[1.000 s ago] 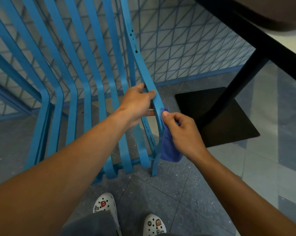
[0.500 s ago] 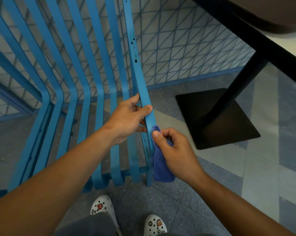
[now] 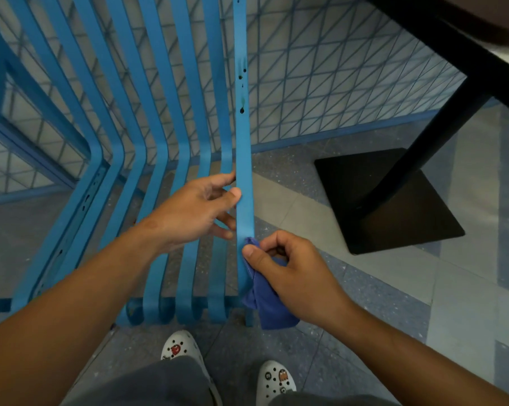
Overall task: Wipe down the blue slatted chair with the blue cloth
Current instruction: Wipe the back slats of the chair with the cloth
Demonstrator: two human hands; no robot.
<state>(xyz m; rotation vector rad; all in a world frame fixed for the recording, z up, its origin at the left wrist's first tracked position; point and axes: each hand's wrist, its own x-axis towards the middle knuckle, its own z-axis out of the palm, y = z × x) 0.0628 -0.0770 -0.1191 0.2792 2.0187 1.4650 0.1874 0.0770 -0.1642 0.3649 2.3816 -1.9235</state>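
Café-like seating area, pedestal table point(image 3: 440, 118), blue slatted chair point(image 3: 171, 112), tiled floor point(image 3: 467, 288)

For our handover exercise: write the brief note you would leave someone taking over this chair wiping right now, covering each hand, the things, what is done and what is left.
Left hand: grips the rightmost slat of the blue chair, steadying it.
Right hand: pinches the blue cloth against that slat's lower part, near the seat's front edge.
Done: cannot tell which slats are already wiped.
Left: dark spots show higher up this slat; wipe there, then check the other slats.
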